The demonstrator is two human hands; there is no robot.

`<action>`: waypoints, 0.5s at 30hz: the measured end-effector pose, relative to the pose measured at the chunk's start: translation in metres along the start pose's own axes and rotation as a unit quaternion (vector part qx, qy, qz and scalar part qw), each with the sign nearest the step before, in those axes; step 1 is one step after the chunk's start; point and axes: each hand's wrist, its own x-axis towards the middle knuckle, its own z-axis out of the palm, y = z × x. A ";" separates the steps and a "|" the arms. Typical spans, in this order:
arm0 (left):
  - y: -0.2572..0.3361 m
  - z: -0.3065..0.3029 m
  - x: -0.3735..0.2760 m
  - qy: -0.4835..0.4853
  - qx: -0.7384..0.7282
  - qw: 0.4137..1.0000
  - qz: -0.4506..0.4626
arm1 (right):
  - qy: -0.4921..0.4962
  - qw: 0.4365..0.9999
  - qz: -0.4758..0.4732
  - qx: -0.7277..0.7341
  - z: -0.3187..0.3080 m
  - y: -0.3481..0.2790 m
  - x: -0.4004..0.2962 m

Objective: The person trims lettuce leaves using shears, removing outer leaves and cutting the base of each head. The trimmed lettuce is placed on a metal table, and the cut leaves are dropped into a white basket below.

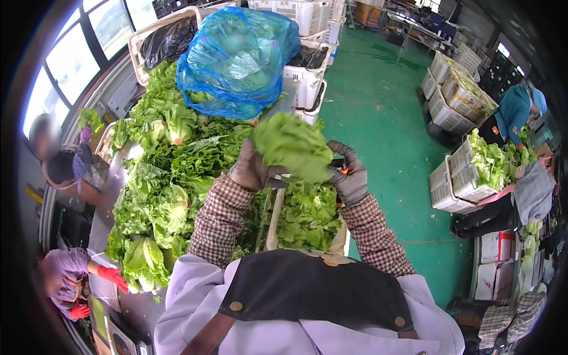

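Observation:
A green lettuce head point(293, 144), blurred by motion, is in front of my chest. My left hand point(248, 166), in a grey glove, grips its left side. At the lettuce's right edge is my right hand point(351, 177), also gloved, with curled fingers around a small black and orange tool point(344, 171). Most of that tool is hidden, so its kind cannot be told. Directly below both hands stands a white plastic crate point(274, 222) holding lettuce leaves point(307, 213). Left of my left arm, a large heap of lettuce point(177, 177) covers the metal table point(104, 222).
A blue plastic bag point(239, 57) sits on the heap's far end, near stacked white crates point(306, 80). Two people point(73, 279) point(75, 168) are across the table. On the right, beyond the green floor point(377, 97), other people point(514, 115) work by lettuce-filled crates point(461, 171).

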 end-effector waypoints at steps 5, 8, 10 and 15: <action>-0.037 0.008 0.010 0.112 0.176 0.966 0.155 | 0.068 0.967 0.146 0.196 0.029 -0.021 -0.003; -0.049 0.018 0.018 0.240 0.002 0.948 0.209 | 0.053 0.967 0.144 0.202 0.038 -0.012 -0.003; -0.054 0.021 0.021 0.282 0.013 0.930 0.237 | 0.026 0.973 0.148 0.174 0.040 -0.016 -0.004; -0.060 0.011 0.023 0.356 -0.011 0.900 0.252 | 0.052 0.996 -0.048 -0.057 0.051 -0.017 -0.005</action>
